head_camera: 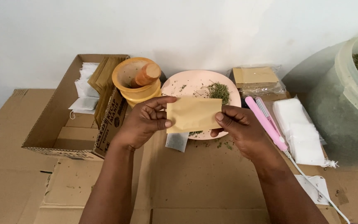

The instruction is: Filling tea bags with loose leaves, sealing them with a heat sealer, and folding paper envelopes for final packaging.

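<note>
Left hand (146, 121) pinches the left edge of a small tan paper envelope (193, 114), thumb on the front, fingers curled shut behind it. Right hand (239, 126) pinches the right edge the same way, thumb tip on the front, other fingers folded behind. The envelope is held flat, facing the camera, just above the near rim of the pink plate (179, 85).

The pink plate holds a small heap of dried green herb (219, 90), with crumbs scattered toward its near rim and onto the cardboard. A white tea-bag-like sachet (177, 141) lies just below the plate's near-left rim, under the envelope. Left of the plate, touching or nearly so, stands a yellow wooden mortar (134, 85) with a pestle (147, 75) leaning in it. Farther left is an open cardboard box (59, 124) holding white sachets and brown envelopes. Right of the plate are a pink handheld sealer (266, 122), then a stack of white sachets in clear wrap (301, 132). Behind the plate's right side is a clear bag of tan envelopes (257, 79). Far right is a big translucent tub (344, 108) with green herb inside.
</note>
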